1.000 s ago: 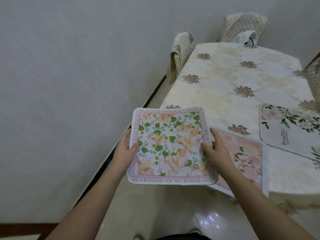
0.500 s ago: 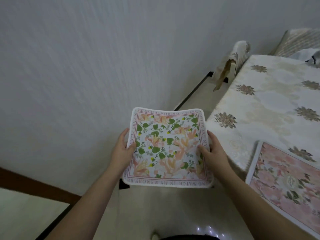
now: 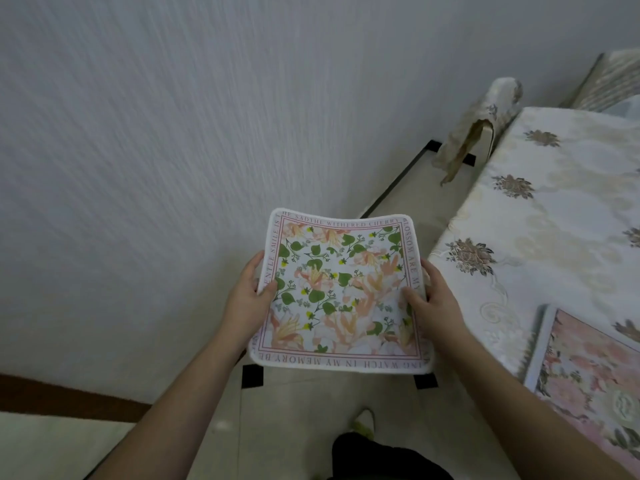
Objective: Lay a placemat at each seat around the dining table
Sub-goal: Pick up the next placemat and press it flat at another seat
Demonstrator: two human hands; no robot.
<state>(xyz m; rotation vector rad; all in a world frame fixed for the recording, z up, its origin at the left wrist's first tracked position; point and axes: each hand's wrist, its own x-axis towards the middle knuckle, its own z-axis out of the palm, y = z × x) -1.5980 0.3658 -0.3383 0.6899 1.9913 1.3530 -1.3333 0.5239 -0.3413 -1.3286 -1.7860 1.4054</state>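
Both hands are up in front of the chest with a square floral placemat (image 3: 341, 292) between them, held flat and face up in the air over the pale floor (image 3: 304, 417), off the table's near corner and touching nothing but the hands. The left hand (image 3: 247, 299) grips the mat's left edge, thumb curled onto the printed top near the border lettering, the other fingers tucked out of sight under it. The right hand (image 3: 434, 303) grips the right edge the same way, thumb pressed on the pink border, fingers wrapped beneath. The mat's far edge bows up a little at the corners.

To the right, the table (image 3: 540, 237) wears a cream cloth with brown flower motifs. On its near end lies a pink placemat (image 3: 588, 375), flat on the cloth, its lower part running out of frame. A covered chair (image 3: 485, 123) stands at the table's left side against the white wall (image 3: 173, 133); a second chair back may sit at the far end, though the top right corner is too blurred to be sure. Below, a foot (image 3: 363, 419) shows on the floor.
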